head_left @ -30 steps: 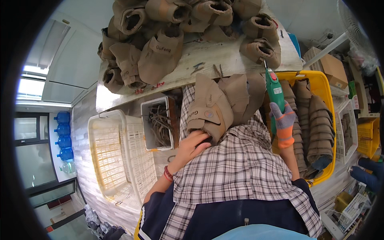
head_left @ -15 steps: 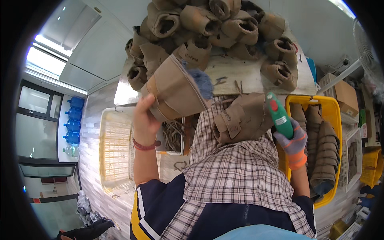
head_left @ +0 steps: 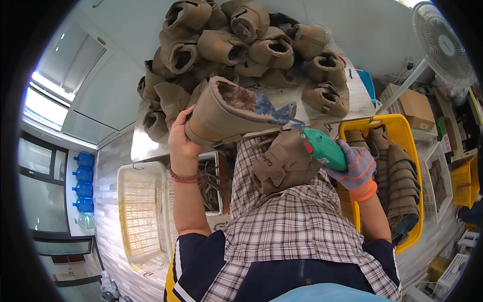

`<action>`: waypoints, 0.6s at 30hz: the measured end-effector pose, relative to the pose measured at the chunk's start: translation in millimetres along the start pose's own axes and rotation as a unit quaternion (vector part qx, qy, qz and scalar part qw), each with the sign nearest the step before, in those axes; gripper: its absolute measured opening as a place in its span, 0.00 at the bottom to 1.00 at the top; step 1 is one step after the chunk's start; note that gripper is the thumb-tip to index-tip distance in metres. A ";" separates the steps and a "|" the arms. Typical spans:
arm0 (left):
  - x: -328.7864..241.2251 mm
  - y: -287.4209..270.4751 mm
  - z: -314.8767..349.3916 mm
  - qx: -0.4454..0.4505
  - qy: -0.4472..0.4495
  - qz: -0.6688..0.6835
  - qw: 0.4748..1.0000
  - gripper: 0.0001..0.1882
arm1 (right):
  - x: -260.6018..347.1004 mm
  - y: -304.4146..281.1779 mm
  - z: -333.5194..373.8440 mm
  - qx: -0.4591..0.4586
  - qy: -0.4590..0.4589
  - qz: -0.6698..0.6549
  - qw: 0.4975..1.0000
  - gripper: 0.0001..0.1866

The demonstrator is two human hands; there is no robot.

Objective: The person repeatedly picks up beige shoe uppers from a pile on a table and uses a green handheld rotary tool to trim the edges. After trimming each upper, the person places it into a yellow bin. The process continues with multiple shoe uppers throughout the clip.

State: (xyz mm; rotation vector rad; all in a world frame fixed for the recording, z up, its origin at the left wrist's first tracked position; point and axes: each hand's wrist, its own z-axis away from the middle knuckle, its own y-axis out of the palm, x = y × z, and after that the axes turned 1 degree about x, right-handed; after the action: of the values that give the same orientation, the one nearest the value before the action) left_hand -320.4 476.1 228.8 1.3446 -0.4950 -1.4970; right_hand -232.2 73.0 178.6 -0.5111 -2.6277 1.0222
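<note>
My bare left hand (head_left: 185,135) is closed round a brown boot upper (head_left: 221,121), whose opening shows a brown fuzzy lining. A strip of blue fabric (head_left: 271,108) sticks out from its rim. In my right hand (head_left: 356,168), which wears a grey and orange glove, is a green handheld power tool (head_left: 326,151) with a red button. The tool's narrow front end is at the blue fabric; whether it touches cannot be made out. A second brown boot upper (head_left: 284,163) lies on my lap, over a checked apron (head_left: 282,221).
Several brown boot uppers (head_left: 221,46) are piled on the table (head_left: 359,100) ahead. To my right stands a yellow crate (head_left: 415,201) with stacked uppers (head_left: 402,176); to my left, a pale yellow basket (head_left: 123,211). A box of brown strips (head_left: 211,189) sits below my left hand. A fan (head_left: 443,43) stands far right.
The left hand has turned the boot upper so its lined opening shows. My right hand has moved left and tilted the green tool toward the blue fabric. The view has shifted.
</note>
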 end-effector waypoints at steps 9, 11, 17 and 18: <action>7.5 -6.1 -4.7 0.023 -0.035 0.023 0.999 0.14 | -4.7 3.2 4.0 0.039 0.013 -0.011 0.999 0.35; 10.6 -6.7 -3.6 0.035 -0.043 0.026 0.998 0.14 | -6.2 7.1 6.6 0.014 0.003 -0.021 1.000 0.35; 16.7 -13.1 -9.2 0.029 -0.046 0.036 0.998 0.13 | -1.4 11.5 4.4 0.011 0.018 -0.054 0.998 0.36; 17.6 -14.5 -10.4 0.029 -0.048 0.037 0.998 0.13 | -0.5 12.0 3.8 0.014 0.020 -0.055 0.998 0.36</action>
State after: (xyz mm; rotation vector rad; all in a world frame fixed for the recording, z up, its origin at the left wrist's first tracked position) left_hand -314.4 469.9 205.3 1.2893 -0.6464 -1.5009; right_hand -230.5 78.7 167.5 -0.3725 -2.5706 1.0033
